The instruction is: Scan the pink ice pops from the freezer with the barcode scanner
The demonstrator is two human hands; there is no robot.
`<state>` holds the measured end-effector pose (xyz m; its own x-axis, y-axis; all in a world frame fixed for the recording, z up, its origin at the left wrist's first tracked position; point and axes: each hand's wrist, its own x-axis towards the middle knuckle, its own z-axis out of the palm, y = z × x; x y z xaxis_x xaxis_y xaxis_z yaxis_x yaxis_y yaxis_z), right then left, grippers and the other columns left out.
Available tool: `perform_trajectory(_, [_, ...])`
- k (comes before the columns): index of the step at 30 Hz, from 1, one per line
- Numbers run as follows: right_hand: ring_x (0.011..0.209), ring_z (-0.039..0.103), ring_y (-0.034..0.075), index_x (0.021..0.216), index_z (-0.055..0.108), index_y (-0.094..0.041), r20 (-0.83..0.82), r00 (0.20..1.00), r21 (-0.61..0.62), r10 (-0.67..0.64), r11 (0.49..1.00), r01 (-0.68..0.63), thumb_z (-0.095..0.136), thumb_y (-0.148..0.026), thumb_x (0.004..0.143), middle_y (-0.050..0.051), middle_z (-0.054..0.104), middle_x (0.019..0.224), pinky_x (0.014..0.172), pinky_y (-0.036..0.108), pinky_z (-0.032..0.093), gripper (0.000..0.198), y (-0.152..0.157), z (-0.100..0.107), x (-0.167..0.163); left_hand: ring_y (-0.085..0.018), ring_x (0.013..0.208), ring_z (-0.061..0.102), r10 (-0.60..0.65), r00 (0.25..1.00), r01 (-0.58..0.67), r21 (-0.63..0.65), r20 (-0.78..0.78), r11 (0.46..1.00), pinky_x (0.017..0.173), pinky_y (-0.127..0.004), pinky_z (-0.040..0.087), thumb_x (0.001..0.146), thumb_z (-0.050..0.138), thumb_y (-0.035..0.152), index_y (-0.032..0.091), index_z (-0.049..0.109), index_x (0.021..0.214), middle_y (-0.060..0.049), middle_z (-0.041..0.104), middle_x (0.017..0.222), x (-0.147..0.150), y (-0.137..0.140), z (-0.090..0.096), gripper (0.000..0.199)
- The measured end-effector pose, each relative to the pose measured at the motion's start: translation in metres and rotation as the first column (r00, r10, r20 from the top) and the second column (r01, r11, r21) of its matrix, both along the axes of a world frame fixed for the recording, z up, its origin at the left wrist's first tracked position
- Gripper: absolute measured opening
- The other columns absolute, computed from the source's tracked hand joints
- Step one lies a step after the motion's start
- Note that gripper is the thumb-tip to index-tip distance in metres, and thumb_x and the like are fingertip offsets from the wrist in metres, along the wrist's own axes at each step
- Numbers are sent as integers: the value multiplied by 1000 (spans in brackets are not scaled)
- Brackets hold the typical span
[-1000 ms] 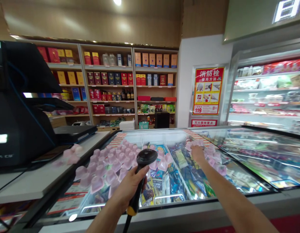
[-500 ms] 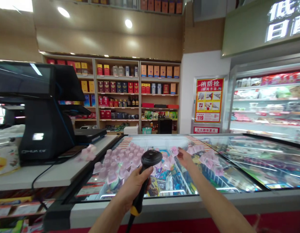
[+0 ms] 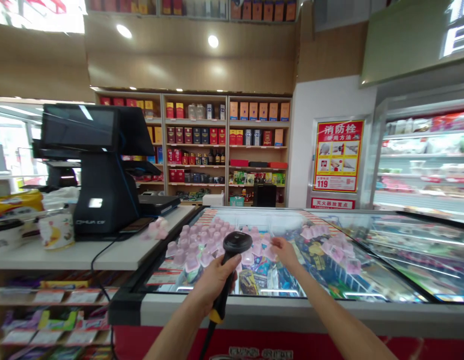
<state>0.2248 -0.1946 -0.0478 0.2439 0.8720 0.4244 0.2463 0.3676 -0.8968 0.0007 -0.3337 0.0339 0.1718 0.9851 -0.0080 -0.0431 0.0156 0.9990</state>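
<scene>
My left hand [image 3: 219,277] is wrapped around the handle of a black barcode scanner [image 3: 237,242] with a yellow band near its cable end. The scanner head is held over the glass top of a chest freezer [image 3: 232,311]. To its right, my right hand [image 3: 286,253] is closed, its curled fingertips at a small pink plastic cup [image 3: 269,252] among other cups on the glass. The fingers partly hide their contact with this cup. Many similar pink cups [image 3: 194,245] stand in a group at left, and a smaller group [image 3: 339,250] lies at right.
A black checkout terminal [image 3: 104,195] stands on the white counter [image 3: 141,245] at left, beside a printed paper cup [image 3: 57,230] and some pink cups [image 3: 158,228]. The scanner's cable [image 3: 207,340] hangs down. Shelves of boxed goods [image 3: 196,135] line the back wall.
The view has turned left. My right hand has lowered a pink cup from above the glass to beside the other cups. My left hand still holds the scanner.
</scene>
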Motion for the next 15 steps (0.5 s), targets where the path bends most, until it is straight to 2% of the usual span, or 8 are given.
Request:
perform_trajectory(2, [73, 56, 18, 75, 58, -20, 244, 970, 36, -12, 999, 3, 50, -16, 54, 2, 62, 75, 69, 31, 43, 23, -5, -11, -12, -5, 40, 41, 5, 1000, -5, -15, -5, 1000, 42, -19, 31, 64, 52, 45, 17, 42, 66, 6, 46, 48, -3, 1, -5, 30])
perform_trajectory(4, [74, 56, 18, 77, 58, -22, 412, 911, 70, -29, 998, 0, 47, -15, 55, 3, 62, 77, 71, 31, 42, 25, -7, -20, -26, -6, 40, 41, 13, 1000, -13, -18, -8, 1000, 41, -19, 30, 64, 52, 45, 17, 42, 66, 6, 46, 48, -4, 2, -8, 30])
perform_trajectory(6, [78, 55, 19, 78, 59, -22, 494, 868, 105, -50, 995, -2, 46, -13, 55, 3, 62, 80, 74, 32, 41, 28, -6, -28, -38, -5, 40, 41, 26, 1000, -26, -21, -6, 999, 41, -18, 29, 64, 51, 46, 17, 42, 65, 6, 46, 48, -5, 2, -9, 30])
perform_trajectory(9, [83, 53, 19, 82, 59, -22, 532, 843, 142, -80, 990, 4, 45, -13, 57, 5, 61, 86, 77, 32, 40, 30, -2, -33, -48, -6, 39, 40, 27, 999, -27, -12, -20, 1000, 40, -19, 28, 65, 50, 46, 17, 42, 65, 6, 45, 47, -3, 1, -10, 30])
perform_trajectory(12, [87, 51, 20, 88, 57, -21, 559, 819, 183, -129, 983, 30, 47, -20, 62, 5, 59, 92, 79, 34, 38, 29, 0, -28, -31, -6, 39, 40, 23, 998, -24, -11, -60, 1000, 40, -19, 29, 65, 50, 46, 17, 42, 65, 6, 45, 47, 2, 0, -9, 30])
perform_trajectory(15, [95, 47, 21, 93, 55, -18, 568, 753, 294, -334, 936, 194, 46, -23, 66, 8, 56, 97, 85, 36, 33, 29, -4, -16, 22, -6, 40, 41, 11, 997, -12, -21, -76, 1000, 42, -19, 31, 65, 51, 46, 16, 44, 66, 5, 46, 48, 10, 2, -9, 31])
